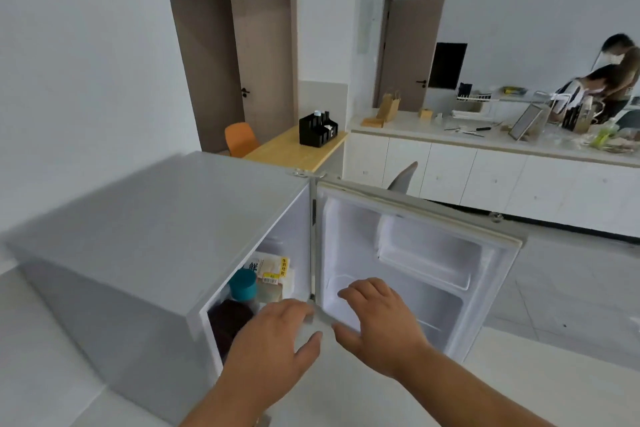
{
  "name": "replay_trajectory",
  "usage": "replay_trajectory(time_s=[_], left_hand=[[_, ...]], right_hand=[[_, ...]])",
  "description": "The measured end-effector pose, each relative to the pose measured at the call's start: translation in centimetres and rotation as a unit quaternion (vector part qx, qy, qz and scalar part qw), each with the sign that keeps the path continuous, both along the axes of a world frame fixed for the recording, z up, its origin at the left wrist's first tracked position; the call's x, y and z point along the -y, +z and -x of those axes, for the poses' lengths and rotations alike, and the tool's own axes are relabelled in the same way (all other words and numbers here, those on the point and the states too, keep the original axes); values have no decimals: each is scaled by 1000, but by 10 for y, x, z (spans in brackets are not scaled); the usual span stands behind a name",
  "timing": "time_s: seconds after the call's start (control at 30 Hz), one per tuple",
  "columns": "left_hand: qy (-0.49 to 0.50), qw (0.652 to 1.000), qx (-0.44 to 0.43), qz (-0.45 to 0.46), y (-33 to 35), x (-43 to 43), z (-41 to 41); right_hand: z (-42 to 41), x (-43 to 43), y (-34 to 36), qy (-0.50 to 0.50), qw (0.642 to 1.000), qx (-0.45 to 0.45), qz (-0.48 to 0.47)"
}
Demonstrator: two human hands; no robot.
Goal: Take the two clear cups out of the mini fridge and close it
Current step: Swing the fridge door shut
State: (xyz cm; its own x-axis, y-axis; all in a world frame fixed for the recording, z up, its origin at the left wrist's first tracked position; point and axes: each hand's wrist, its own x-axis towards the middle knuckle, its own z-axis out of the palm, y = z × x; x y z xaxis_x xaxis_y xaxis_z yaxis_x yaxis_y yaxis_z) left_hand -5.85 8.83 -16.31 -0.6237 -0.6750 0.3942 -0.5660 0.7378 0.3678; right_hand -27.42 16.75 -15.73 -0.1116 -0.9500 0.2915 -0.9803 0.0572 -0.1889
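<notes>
The grey mini fridge [145, 229] stands on the floor with its door [419, 267] swung wide open to the right. Inside I see a dark bottle with a teal cap [242, 284] and a printed carton [273, 269]. No clear cup shows from this angle; most of the interior is hidden by the fridge top and my hands. My left hand [273, 340] reaches into the opening, fingers spread, holding nothing. My right hand [377, 319] hovers open in front of the door's lower shelf, close to the hinge side.
A wooden table [298, 149] with a black organiser [317, 130] and an orange chair [239, 139] stands behind the fridge. A white counter [485, 146] with clutter runs along the right, where two people lean over it. Pale tiled floor [571, 288] lies beyond the door.
</notes>
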Motion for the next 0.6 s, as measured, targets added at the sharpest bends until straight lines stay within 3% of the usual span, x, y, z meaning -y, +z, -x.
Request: replay_trajectory(time_s=[0.2, 0.37, 0.6], left_hand=[[26, 990, -17, 140, 98, 35, 30], [80, 984, 27, 156, 149, 59, 34], [113, 976, 41, 184, 169, 92, 41]], right_hand=[[61, 14, 82, -15, 997, -35, 64], [92, 33, 129, -29, 993, -64, 92], [123, 60, 155, -35, 989, -82, 116]])
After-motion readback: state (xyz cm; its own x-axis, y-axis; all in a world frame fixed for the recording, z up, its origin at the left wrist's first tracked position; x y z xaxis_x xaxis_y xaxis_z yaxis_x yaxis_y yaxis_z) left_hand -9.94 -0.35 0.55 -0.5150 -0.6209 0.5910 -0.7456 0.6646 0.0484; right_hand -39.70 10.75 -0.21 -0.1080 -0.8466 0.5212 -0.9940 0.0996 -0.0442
